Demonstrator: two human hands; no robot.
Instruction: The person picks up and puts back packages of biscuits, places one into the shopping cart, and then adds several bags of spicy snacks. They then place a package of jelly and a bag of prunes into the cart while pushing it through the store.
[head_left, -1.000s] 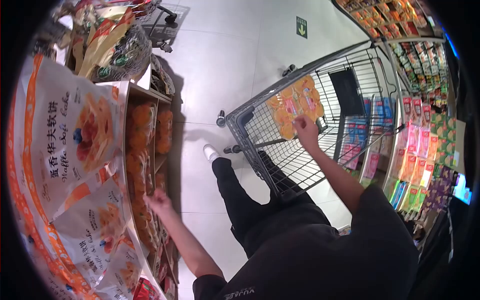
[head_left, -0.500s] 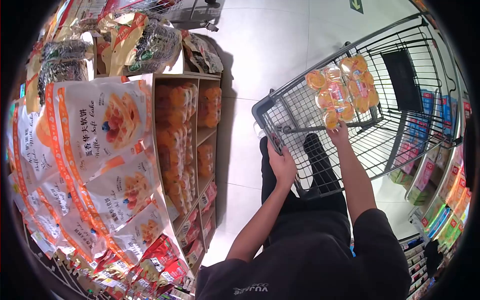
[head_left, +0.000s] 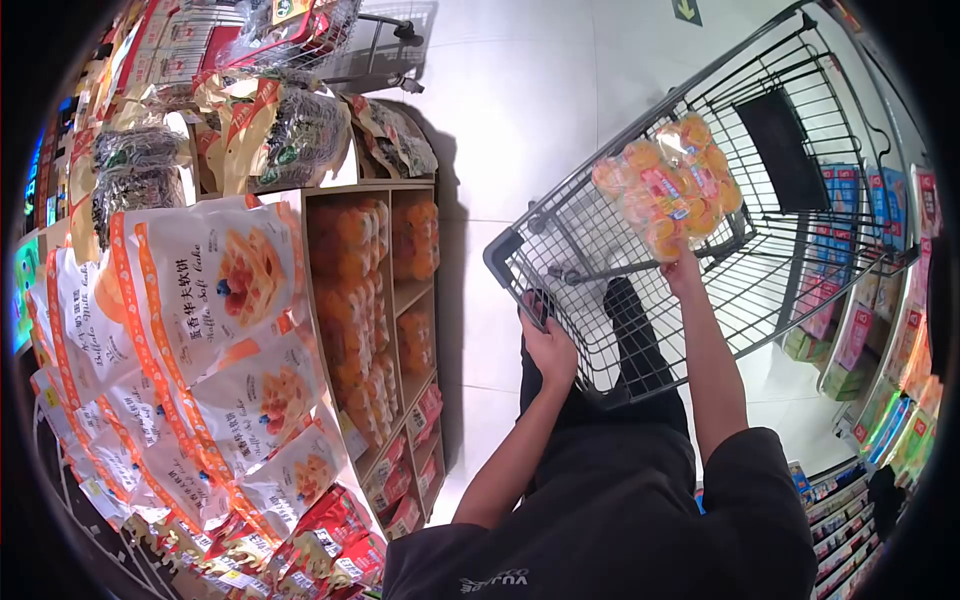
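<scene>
My right hand point(head_left: 683, 274) grips the near edge of a clear-wrapped pack of orange cups point(head_left: 655, 200) over the shopping cart point(head_left: 590, 250). The cups show as two side-by-side blocks; whether they are one pack or two I cannot tell. Glare on the film blurs the labels. My left hand point(head_left: 551, 352) is closed around the cart's near handle bar, beside a dark piece there. Its fingertips are partly hidden. A black panel point(head_left: 782, 150) sits at the cart's far end.
At left stands a shelf unit point(head_left: 412, 290) with similar orange packs and white waffle cake bags point(head_left: 215, 285). Another cart point(head_left: 290, 45) is at the upper left. Colourful boxed goods point(head_left: 835, 270) line the right side. Pale floor tiles point(head_left: 500, 130) run between.
The pack in my right hand has shifted slightly left and tilted. The cart has moved a little left in view, and my left hand sits slightly lower. More of the other cart shows.
</scene>
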